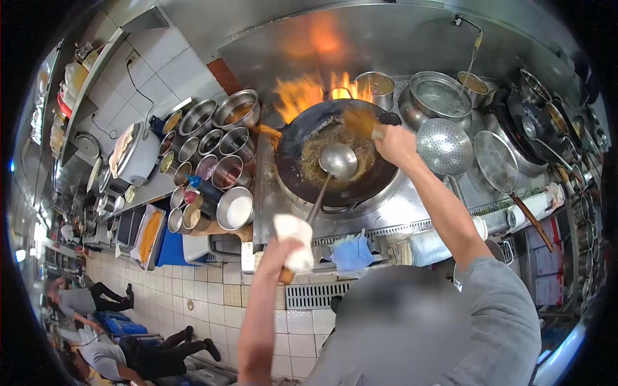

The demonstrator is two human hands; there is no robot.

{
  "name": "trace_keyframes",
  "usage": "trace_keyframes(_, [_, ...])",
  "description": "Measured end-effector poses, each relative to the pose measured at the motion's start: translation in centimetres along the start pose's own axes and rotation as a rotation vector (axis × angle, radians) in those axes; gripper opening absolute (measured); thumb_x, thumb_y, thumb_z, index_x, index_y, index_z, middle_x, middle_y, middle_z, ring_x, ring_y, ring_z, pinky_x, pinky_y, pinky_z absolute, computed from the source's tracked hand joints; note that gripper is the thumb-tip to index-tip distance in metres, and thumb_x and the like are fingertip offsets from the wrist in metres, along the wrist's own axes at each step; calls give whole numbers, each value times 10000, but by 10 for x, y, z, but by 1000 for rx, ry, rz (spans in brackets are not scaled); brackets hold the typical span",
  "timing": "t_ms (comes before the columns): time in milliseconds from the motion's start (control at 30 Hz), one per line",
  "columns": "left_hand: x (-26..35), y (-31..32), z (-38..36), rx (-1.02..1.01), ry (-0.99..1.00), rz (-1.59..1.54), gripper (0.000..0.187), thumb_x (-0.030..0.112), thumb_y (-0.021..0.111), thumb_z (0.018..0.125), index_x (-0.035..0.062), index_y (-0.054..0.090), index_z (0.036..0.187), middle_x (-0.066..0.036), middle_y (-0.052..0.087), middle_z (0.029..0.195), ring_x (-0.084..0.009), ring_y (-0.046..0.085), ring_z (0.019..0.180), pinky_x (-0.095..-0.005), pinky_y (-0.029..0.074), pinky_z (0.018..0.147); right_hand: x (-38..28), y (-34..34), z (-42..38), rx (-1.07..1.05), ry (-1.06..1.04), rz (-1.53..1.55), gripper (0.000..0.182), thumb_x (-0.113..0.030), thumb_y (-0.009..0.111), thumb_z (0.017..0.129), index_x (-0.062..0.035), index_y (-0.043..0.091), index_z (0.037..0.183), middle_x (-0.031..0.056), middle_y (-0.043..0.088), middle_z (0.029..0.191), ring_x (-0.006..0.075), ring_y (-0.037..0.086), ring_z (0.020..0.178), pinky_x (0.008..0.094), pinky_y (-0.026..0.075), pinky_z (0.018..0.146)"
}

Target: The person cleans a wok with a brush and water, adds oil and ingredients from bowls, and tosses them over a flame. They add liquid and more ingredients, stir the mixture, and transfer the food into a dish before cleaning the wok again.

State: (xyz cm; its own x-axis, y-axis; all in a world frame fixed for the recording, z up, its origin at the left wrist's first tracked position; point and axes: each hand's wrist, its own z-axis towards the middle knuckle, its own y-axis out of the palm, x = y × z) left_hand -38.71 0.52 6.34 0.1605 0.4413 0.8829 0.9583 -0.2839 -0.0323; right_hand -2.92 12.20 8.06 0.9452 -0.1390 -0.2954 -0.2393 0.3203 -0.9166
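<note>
My left hand [281, 252] is closed round the handle of a ladle, a folded white cloth [294, 239] bunched at the grip. The ladle's steel bowl [338, 161] is over the inside of a large black wok [293, 168], which holds a shallow brownish liquid. At the wok's right rim my right hand [394, 144] is closed on a brown, brush-like thing [359, 125], blurred by motion and reaching over the wok. Flames [299, 96] rise behind the wok's far rim.
Metal bowls and pots of ingredients [237, 208] crowd the left counter. On the right are a perforated skimmer [444, 147], a wire strainer [496, 161] and a large pot [441, 94]. A blue cloth [352, 251] lies at the stove's front edge. Two people [106, 350] are at lower left.
</note>
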Motion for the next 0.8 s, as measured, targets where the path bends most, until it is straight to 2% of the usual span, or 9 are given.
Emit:
trace_keyframes(67, [23, 6, -36, -86, 148, 178, 510, 90, 657, 672, 58, 519, 1162, -130, 625, 944, -283, 606, 878, -339, 506, 716, -12, -48, -28, 123, 18, 91, 320, -291, 601, 775, -195, 630, 1079, 200, 647, 782, 342, 642, 753, 440, 510, 665])
trace_keyframes(133, [22, -1, -56, -172, 303, 1108, 544, 113, 671, 657, 70, 514, 1176, -184, 626, 941, -343, 594, 886, -387, 493, 752, -16, -64, -56, 120, -24, 196, 341, -293, 610, 770, -210, 625, 1101, 188, 647, 785, 344, 634, 727, 443, 504, 656])
trace_keyframes(233, [-5, 3, -66, -39, 397, 1228, 587, 152, 698, 651, 78, 501, 1199, -228, 607, 966, -388, 576, 873, -428, 472, 770, -6, -37, -93, -31, -131, 413, 379, -322, 641, 761, -209, 626, 1122, 182, 654, 790, 338, 631, 711, 437, 499, 671])
trace_keyframes(333, [-33, 0, -66, 25, 437, 1113, 600, 212, 721, 663, 85, 501, 1207, -220, 611, 966, -381, 575, 867, -435, 468, 754, 22, -25, -89, -427, 327, 819, 402, -349, 641, 750, -170, 639, 1110, 142, 674, 814, 278, 653, 693, 381, 509, 688])
trace_keyframes(400, [-49, 3, -75, 33, 480, 1051, 613, 201, 731, 658, 69, 496, 1209, -217, 606, 993, -374, 574, 885, -427, 466, 771, 40, -26, -88, -137, 273, 610, 404, -226, 669, 746, -70, 627, 1117, 81, 643, 715, 134, 546, 461, 269, 444, 413])
trace_keyframes(467, [-50, 10, -74, 63, 563, 925, 641, 179, 752, 647, 36, 486, 1212, -211, 594, 1046, -361, 571, 922, -410, 461, 804, 63, -17, -103, -150, 410, 1109, 404, -179, 680, 742, -32, 620, 1113, 84, 627, 718, 120, 527, 457, 255, 393, 344])
trace_keyframes(500, [-45, 16, -77, 59, 534, 945, 651, 124, 764, 645, -24, 465, 1204, -201, 572, 1115, -303, 571, 1041, -351, 442, 903, 68, -21, -123, -159, 465, 1209, 429, -203, 682, 752, -9, 603, 1127, 99, 627, 756, 119, 528, 460, 252, 389, 337])
trace_keyframes(667, [-9, 86, -58, -24, 633, 844, 690, 113, 762, 637, -6, 440, 1236, -193, 551, 1164, -298, 561, 1061, -349, 433, 917, 86, -29, -213, 213, 763, 1529, 516, -250, 626, 831, -78, 458, 1288, 92, 618, 745, 116, 510, 434, 203, 320, 320])
trace_keyframes(800, [25, 172, -23, -279, 648, 844, 662, 163, 707, 666, 66, 430, 1259, -222, 580, 1087, -393, 562, 975, -422, 450, 842, 104, -62, -261, 455, 916, 1700, 476, -221, 583, 862, -114, 400, 1289, 94, 596, 774, 128, 513, 443, 189, 313, 328])
